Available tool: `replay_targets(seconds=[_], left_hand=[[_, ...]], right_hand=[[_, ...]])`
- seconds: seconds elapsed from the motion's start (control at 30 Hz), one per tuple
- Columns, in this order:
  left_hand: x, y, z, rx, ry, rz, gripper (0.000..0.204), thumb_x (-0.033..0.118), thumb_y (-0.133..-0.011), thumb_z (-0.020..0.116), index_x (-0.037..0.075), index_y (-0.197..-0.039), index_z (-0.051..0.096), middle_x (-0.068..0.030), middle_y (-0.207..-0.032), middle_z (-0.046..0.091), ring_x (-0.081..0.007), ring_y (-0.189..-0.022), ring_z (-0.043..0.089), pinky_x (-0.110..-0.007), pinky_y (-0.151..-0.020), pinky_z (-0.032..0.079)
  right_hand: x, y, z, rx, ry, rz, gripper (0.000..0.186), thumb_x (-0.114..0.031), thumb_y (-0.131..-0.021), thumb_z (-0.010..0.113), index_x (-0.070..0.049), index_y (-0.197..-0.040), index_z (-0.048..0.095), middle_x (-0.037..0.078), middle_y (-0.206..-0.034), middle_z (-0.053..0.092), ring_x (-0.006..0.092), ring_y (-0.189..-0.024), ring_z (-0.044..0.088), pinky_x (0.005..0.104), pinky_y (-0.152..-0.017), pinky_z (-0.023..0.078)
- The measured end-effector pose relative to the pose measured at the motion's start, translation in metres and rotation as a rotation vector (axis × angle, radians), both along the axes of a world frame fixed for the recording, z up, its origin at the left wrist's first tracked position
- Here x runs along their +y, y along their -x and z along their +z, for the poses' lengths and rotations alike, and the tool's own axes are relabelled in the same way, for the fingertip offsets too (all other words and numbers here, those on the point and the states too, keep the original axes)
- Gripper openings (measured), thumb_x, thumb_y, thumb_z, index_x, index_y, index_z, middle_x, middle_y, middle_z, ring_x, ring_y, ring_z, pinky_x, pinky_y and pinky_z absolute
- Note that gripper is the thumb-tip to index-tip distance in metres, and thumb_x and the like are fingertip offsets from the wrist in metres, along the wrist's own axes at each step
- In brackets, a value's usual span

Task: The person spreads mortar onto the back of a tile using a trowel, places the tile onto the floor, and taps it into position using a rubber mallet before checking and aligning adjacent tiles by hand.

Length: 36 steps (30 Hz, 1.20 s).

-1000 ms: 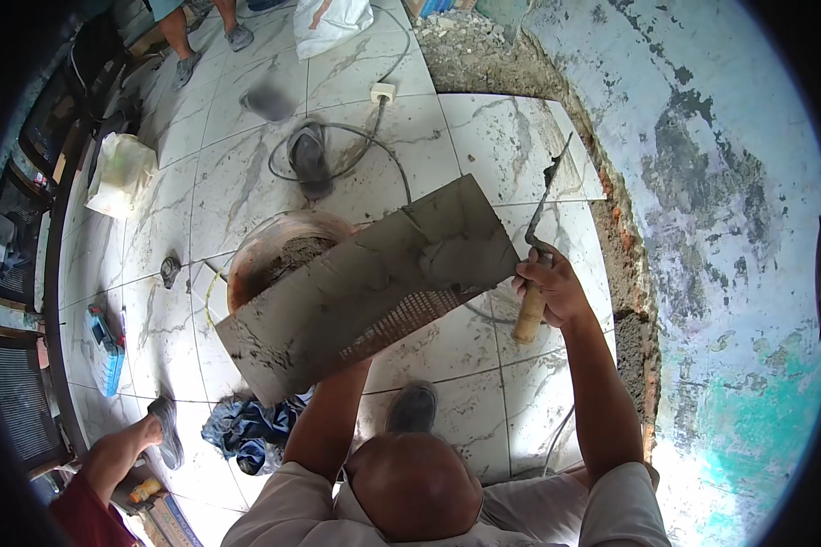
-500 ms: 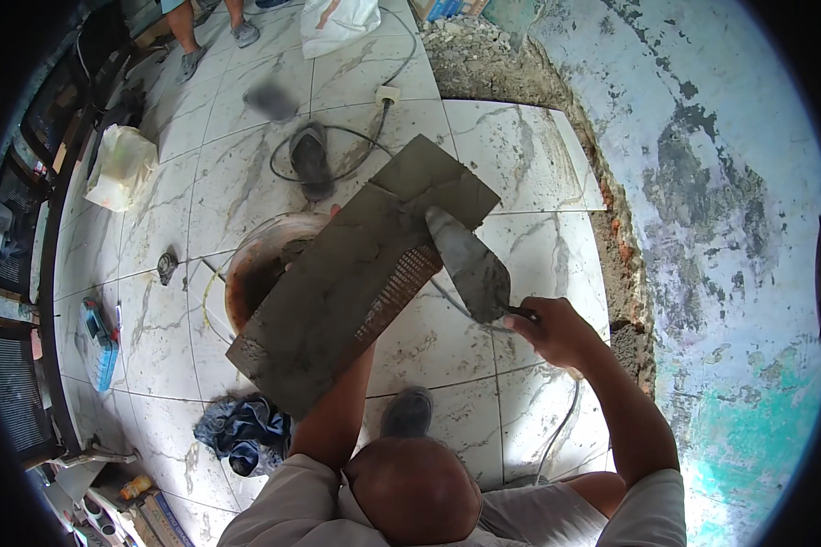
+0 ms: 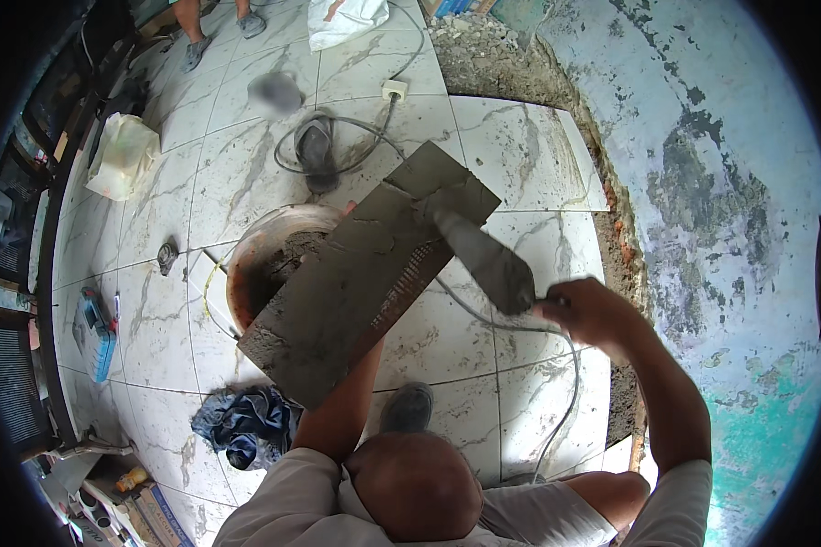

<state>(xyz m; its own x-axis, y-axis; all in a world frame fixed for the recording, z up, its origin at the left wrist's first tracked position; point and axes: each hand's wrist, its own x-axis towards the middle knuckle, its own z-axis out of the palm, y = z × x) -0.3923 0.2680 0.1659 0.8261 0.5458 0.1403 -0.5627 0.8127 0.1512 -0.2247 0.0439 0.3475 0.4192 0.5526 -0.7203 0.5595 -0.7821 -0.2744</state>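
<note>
A long tile [image 3: 374, 264] coated with grey mortar is held up at a slant over the floor. My left hand [image 3: 349, 208] supports it from below; only a bit of finger shows at its far edge, and the rest is hidden underneath. Closed around the handle of a trowel [image 3: 493, 269] is my right hand [image 3: 595, 314], to the right of the tile. The trowel's tip, slightly blurred, touches the mortar near the tile's far right end. Along the near right edge, a strip of ribbed tile back still shows through. Behind the tile's left side stands a bucket [image 3: 246, 273] with mortar inside.
A cable [image 3: 556, 428] winds over the marbled floor tiles to a socket [image 3: 394, 89]. Dark crumpled cloth [image 3: 246, 424] lies near left, a blue tool [image 3: 100, 337] farther left. A sandal [image 3: 316, 155] lies beyond the bucket. Rubble [image 3: 483, 64] borders the peeling wall [image 3: 702, 182].
My right hand has moved right and slightly away, drawing the trowel along. The bare ribbed strip on the tile is smaller. The tile has shifted only a little.
</note>
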Motion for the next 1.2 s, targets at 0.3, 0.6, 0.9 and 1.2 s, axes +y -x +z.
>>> replay_targets(seconds=[0.3, 0.6, 0.9, 1.2], left_hand=[[0.01, -0.008, -0.03, -0.137, 0.09, -0.162, 0.058, 0.05, -0.106, 0.045, 0.005, -0.141, 0.05, -0.0123, -0.14, 0.054, -0.0236, -0.128, 0.05, -0.038, -0.11, 0.041], [0.014, -0.007, -0.026, -0.172, 0.325, -0.142, 0.061, 0.056, -0.103, 0.048, 0.008, -0.139, 0.054, -0.0115, -0.133, 0.059, -0.0239, -0.122, 0.055, -0.039, -0.109, 0.043], [0.042, -0.004, -0.037, -0.294, 0.316, -0.293, 0.066, 0.061, -0.1, 0.05, 0.01, -0.14, 0.053, -0.0129, -0.135, 0.058, -0.0276, -0.125, 0.053, -0.043, -0.11, 0.042], [0.013, -0.01, -0.008, -0.104, 0.153, -0.093, 0.069, 0.064, -0.098, 0.048, 0.009, -0.141, 0.052, -0.0134, -0.136, 0.057, -0.0288, -0.124, 0.053, -0.043, -0.109, 0.043]], right_hand=[[0.012, 0.011, -0.022, -0.032, 0.033, 0.399, 0.043, -0.047, -0.098, 0.062, -0.005, -0.104, 0.07, 0.015, -0.077, 0.069, 0.0327, -0.074, 0.07, 0.0441, -0.07, 0.054], [0.009, 0.015, -0.003, 0.062, -0.015, 0.219, 0.044, -0.049, -0.096, 0.064, -0.005, -0.101, 0.071, 0.018, -0.081, 0.071, 0.0358, -0.077, 0.071, 0.046, -0.074, 0.054], [-0.009, 0.038, -0.004, 0.058, 0.086, 0.366, 0.041, -0.045, -0.098, 0.061, -0.006, -0.103, 0.07, 0.018, -0.079, 0.07, 0.0364, -0.078, 0.07, 0.0459, -0.074, 0.054], [0.044, 0.013, 0.004, 0.258, 0.094, 0.024, 0.038, -0.038, -0.099, 0.064, 0.0, -0.097, 0.069, 0.005, -0.066, 0.06, 0.0133, -0.056, 0.062, 0.0297, -0.054, 0.052]])
